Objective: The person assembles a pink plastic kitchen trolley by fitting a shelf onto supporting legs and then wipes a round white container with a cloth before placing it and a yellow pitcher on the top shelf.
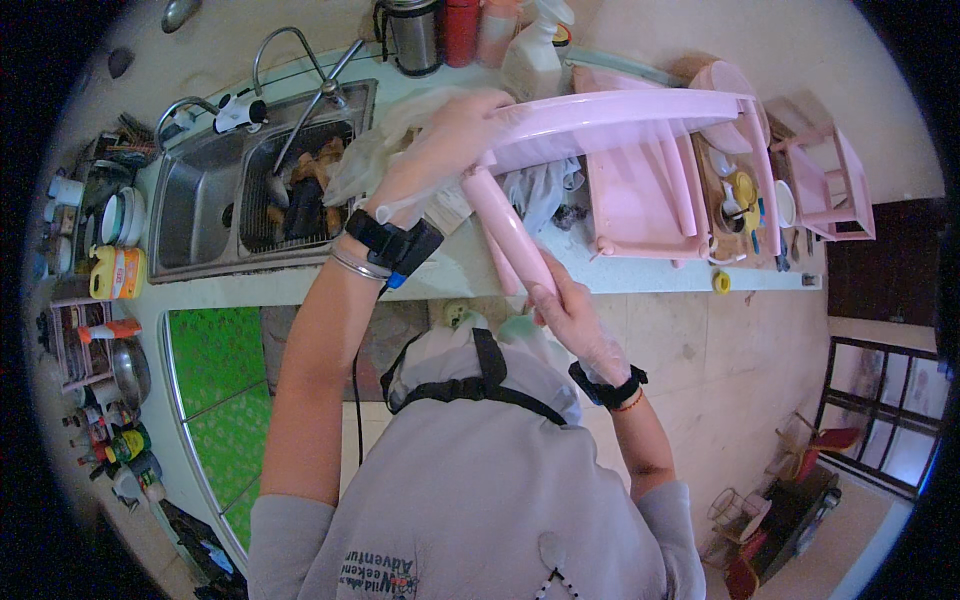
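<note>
Pink stool [640, 150] | left hand [450, 135] clamped on seat rim, right hand [570, 310] clamped on leg [505, 230] | step: held tilted over table [450, 275] beside sink [200, 200] | next needs: firm two-hand hold.

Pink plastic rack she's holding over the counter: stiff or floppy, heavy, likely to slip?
Probably stiff: the rack keeps its shape though held only at one end, by the left hand on a rail and the right hand on a leg. Likely light, being thin plastic held aloft. Both hands seem to wear thin clear gloves, so the smooth leg may slip.
</note>
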`<state>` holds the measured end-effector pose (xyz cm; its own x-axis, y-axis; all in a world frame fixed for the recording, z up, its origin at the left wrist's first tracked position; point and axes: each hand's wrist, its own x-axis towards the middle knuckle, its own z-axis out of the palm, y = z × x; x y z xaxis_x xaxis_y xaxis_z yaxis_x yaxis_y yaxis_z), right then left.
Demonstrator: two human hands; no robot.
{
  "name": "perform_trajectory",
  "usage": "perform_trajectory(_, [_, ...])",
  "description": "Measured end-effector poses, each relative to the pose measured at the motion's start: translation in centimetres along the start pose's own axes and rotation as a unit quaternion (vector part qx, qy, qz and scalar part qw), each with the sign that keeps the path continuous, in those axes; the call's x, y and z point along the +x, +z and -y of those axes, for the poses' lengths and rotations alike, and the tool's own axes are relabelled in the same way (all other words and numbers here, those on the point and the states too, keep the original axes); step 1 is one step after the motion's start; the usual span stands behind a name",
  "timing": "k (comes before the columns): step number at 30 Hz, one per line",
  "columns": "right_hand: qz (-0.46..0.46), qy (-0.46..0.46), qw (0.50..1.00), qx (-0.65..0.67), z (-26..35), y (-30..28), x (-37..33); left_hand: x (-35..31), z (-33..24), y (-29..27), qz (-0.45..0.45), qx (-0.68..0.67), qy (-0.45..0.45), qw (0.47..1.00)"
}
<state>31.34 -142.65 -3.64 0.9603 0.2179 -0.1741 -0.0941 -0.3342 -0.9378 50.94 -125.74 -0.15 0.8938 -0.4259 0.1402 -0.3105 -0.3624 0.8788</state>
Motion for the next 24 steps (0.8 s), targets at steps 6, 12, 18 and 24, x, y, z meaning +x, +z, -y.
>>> perform_trajectory(6, [-0.020, 0.036, 0.999, 0.018, -0.8, -0.3, -0.6, 0.3, 0.7, -0.1, -0.006, 0.025, 0.022, 0.999])
perform_trajectory(12, [-0.017, 0.061, 0.997, 0.036, 0.5, 0.4, -0.4, 0.4, 1.2, 0.0, -0.019, 0.031, 0.031, 0.999])
perform_trajectory(18, [-0.029, 0.046, 0.998, 0.034, 1.0, 1.0, -0.5, -0.3, -0.5, -0.4, 0.008, 0.011, -0.030, 0.999])
perform_trajectory(24, [-0.036, 0.031, 0.998, 0.030, 0.5, 1.0, -0.7, -0.3, -0.1, -0.2, -0.012, 0.024, 0.007, 1.000])
